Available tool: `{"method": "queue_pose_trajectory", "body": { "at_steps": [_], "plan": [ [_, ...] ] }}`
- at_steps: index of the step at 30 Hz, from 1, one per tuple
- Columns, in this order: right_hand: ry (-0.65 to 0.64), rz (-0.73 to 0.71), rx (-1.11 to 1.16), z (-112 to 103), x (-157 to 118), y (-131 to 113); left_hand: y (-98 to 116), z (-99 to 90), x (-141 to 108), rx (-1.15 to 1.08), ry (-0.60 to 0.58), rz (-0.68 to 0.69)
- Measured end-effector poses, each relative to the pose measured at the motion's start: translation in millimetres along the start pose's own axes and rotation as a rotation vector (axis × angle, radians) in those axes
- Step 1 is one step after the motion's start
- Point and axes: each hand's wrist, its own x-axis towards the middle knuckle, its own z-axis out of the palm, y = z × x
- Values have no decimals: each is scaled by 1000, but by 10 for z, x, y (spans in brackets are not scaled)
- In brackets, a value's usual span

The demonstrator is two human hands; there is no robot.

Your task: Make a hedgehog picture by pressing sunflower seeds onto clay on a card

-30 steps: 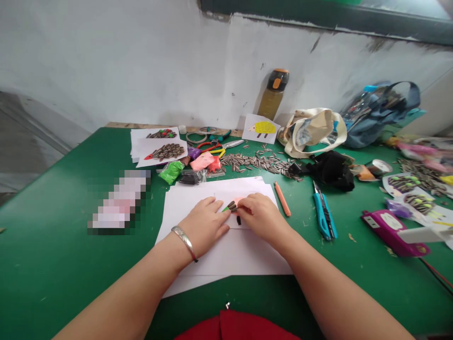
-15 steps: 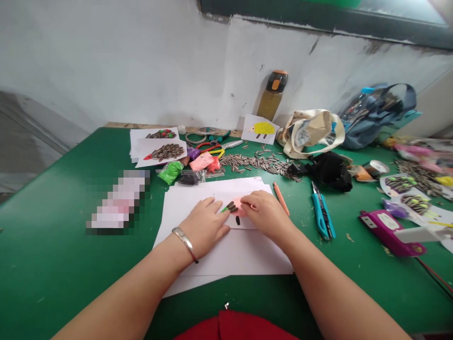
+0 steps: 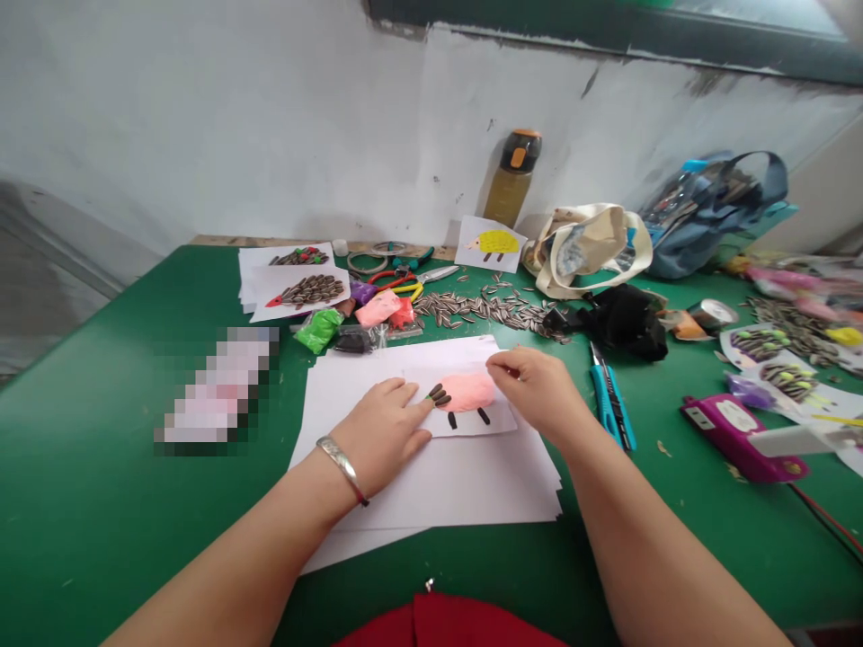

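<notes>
A small white card (image 3: 465,428) lies on a stack of white paper (image 3: 431,485). On it is a pink clay shape (image 3: 468,392) with two black legs below. Several sunflower seeds (image 3: 440,394) are set at its left end, beside a bit of green. My left hand (image 3: 384,427) lies flat on the card and paper, fingers extended, index fingertip by the green bit. At the card's upper right, my right hand (image 3: 532,386) is pinched, thumb and forefinger together near the pink clay's right end; whatever is between the fingertips is hidden.
Loose sunflower seeds (image 3: 482,307) are heaped behind the paper. Nearby lie a green clay packet (image 3: 319,331), scissors (image 3: 424,280) and finished seed pictures (image 3: 306,292). A blue utility knife (image 3: 612,404) and a purple device (image 3: 742,438) are on the right.
My right hand has moved right and slightly up off the pink clay, uncovering most of it and the second black leg. My left hand stays by the seeds.
</notes>
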Motion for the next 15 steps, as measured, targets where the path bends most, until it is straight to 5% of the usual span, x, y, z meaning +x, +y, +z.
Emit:
{"method": "queue_pose_trajectory", "body": {
  "at_steps": [15],
  "plan": [
    [-199, -151, 13, 304, -32, -207, 11, 50, -6, 25, -40, -37]
  ]
}}
